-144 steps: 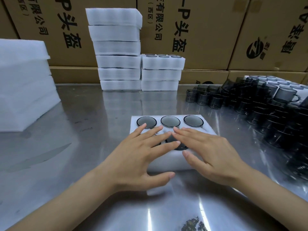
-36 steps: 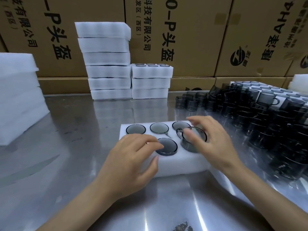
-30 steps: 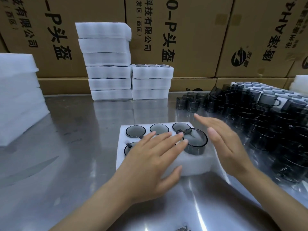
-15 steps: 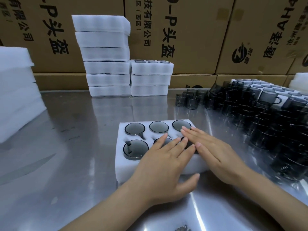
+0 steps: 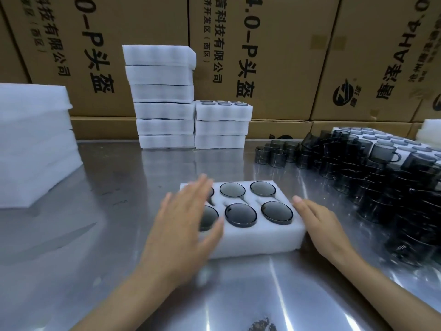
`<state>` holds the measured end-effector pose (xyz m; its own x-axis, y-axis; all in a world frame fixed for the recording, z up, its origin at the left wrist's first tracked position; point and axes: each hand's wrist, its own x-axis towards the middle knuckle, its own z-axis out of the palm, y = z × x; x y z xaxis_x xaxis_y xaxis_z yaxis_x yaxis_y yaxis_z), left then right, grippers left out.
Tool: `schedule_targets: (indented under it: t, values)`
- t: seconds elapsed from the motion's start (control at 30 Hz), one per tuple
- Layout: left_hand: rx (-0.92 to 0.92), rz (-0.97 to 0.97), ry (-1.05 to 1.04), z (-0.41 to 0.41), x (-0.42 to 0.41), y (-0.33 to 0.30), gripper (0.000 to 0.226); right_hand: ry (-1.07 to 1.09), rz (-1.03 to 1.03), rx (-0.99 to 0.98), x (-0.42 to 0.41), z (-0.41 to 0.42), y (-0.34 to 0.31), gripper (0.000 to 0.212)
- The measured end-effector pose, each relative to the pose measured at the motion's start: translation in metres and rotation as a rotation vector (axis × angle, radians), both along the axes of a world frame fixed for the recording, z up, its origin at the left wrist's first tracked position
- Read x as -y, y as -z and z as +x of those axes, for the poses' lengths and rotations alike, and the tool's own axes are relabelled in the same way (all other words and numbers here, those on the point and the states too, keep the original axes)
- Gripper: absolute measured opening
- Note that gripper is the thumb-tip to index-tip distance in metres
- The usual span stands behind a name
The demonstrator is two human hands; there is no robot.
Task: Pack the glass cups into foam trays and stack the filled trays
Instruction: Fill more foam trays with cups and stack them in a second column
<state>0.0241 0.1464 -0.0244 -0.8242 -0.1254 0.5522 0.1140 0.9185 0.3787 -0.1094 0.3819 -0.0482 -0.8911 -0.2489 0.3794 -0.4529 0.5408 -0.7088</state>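
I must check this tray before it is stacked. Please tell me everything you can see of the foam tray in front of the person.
The foam tray is a thick white rectangular block, soft-looking, lying flat on the metal table. It has six round pockets in two rows; dark glass cups sit in the five that show. The left hand, blurred, covers its left part. The right hand lies open at its right edge.

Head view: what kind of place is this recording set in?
Probably a packing station in a warehouse or factory: printed cardboard cartons line the back, stacked foam trays and a crowd of loose glass cups sit on a steel table.
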Motion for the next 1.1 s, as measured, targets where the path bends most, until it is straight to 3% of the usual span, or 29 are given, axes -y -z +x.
schedule_targets:
  t: [0.13, 0.2, 0.27, 0.37, 0.47, 0.57, 0.73, 0.83, 0.93, 1.1]
  values:
    - [0.261, 0.656, -0.157, 0.004, 0.031, 0.003, 0.069, -0.033, -0.048, 0.056, 0.003, 0.004, 0.001, 0.069]
    - [0.390, 0.773, -0.035, -0.001, 0.028, 0.012, 0.059, -0.091, -0.067, 0.095, 0.004, 0.007, 0.001, 0.064]
    - [0.362, 0.857, 0.020, -0.004, 0.022, 0.017, 0.054, -0.188, -0.088, 0.163, 0.007, 0.009, 0.002, 0.060]
    - [0.263, 1.138, 0.026, -0.011, 0.022, 0.014, 0.043, -0.342, -0.239, 0.342, 0.010, 0.013, -0.003, 0.044]
    - [0.159, 1.315, 0.080, -0.026, 0.029, 0.013, 0.028, -0.467, -0.579, 0.607, 0.017, 0.013, -0.009, 0.052]
    - [0.097, 1.525, 0.085, -0.048, 0.029, 0.015, 0.032, -0.507, -0.856, 0.796, 0.035, 0.015, -0.011, 0.061]
    - [0.000, 1.523, 0.020, -0.080, 0.021, 0.014, 0.027, -0.362, -1.079, 0.936, 0.066, 0.006, -0.012, 0.062]
    - [-0.080, 1.480, 0.053, -0.090, 0.014, 0.014, 0.029, -0.349, -1.068, 0.986, 0.091, -0.002, -0.015, 0.058]
    - [-0.092, 1.430, 0.041, -0.094, 0.014, 0.014, 0.049, -0.285, -1.082, 1.018, 0.110, -0.013, -0.018, 0.052]
    - [-0.104, 1.519, 0.221, -0.105, 0.022, 0.010, 0.036, -0.122, -1.100, 1.006, 0.122, -0.033, -0.022, 0.045]
